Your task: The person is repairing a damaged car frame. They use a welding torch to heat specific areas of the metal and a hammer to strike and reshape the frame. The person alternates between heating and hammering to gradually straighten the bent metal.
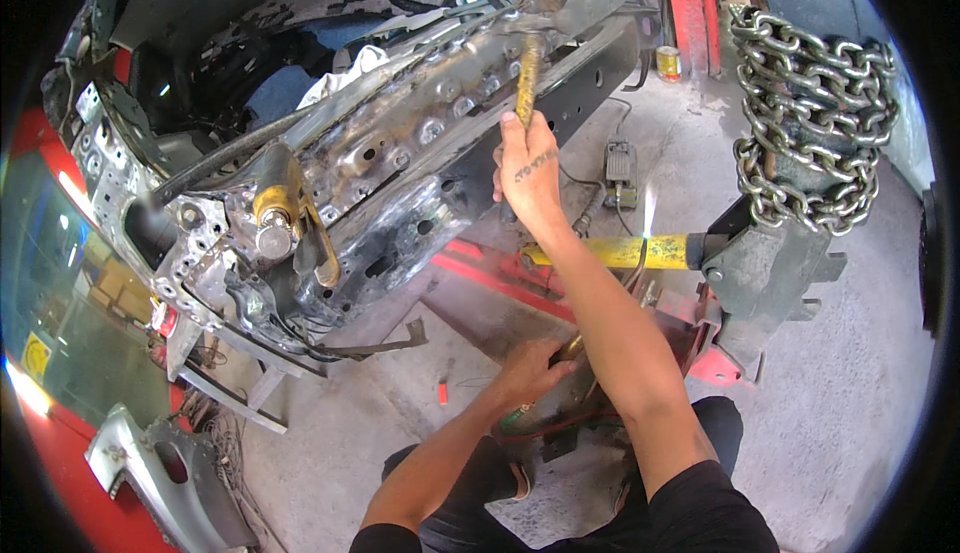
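My right hand [530,168] is closed around the worn yellow handle of a hammer [528,78]. The hammer's far end lies over the rusty metal of a stripped car body's sill [430,118], and its head is hard to make out there. Lower down, my left hand [535,368] grips a brass-bodied gas torch [571,347]. A bright flame [650,208] burns upward at the torch's tip, to the right of my right forearm. Part of the torch is hidden behind that forearm.
A yellow cylinder [640,252] joins a steel post wrapped in heavy chain [815,123] on the right. A yellow clamp [280,208] grips the body's near end. A grey pedal box [621,168], a can [668,63] and a silver fender [170,473] stand around the floor.
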`<state>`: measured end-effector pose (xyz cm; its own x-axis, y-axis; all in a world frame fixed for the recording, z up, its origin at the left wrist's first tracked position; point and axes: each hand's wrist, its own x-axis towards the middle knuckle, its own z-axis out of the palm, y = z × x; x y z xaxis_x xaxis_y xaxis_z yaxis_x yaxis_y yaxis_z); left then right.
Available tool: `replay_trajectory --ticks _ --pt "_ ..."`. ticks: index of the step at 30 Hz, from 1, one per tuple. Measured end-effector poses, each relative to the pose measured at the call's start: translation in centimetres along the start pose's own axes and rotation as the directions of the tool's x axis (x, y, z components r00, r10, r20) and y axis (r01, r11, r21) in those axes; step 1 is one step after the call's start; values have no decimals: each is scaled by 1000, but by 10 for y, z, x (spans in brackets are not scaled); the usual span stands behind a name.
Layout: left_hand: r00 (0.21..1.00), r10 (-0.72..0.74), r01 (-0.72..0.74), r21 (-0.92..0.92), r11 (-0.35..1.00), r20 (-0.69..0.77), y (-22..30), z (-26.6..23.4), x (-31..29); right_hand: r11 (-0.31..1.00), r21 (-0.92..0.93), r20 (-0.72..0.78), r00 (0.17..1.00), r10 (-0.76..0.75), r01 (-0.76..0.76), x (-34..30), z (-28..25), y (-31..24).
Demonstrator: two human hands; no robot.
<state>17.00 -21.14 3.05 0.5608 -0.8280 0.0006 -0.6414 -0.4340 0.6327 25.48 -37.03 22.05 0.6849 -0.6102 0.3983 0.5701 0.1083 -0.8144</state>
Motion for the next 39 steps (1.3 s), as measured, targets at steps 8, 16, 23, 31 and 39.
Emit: replay_trajectory --ticks 8,16,23,31,39 --pt "999 -34 29 -107 994 -41 -10 4 -2 978 -33 -235 950 -206 204 -1 16 9" --pt "1000 -22 22 -18 1000 -13 7 -5 1 956 -237 -57 980 -191 172 13 1 13" --pt "998 -37 32 -103 994 -44 2 -1 -5 958 -91 -255 924 -285 270 4 14 1" --pt "999 -8 5 -58 998 -52 -4 1 -1 987 -124 -31 993 -111 107 16 -1 -4" --pt "998 -4 0 -51 999 -70 -10 5 -4 984 -13 -230 957 -175 176 3 18 2"
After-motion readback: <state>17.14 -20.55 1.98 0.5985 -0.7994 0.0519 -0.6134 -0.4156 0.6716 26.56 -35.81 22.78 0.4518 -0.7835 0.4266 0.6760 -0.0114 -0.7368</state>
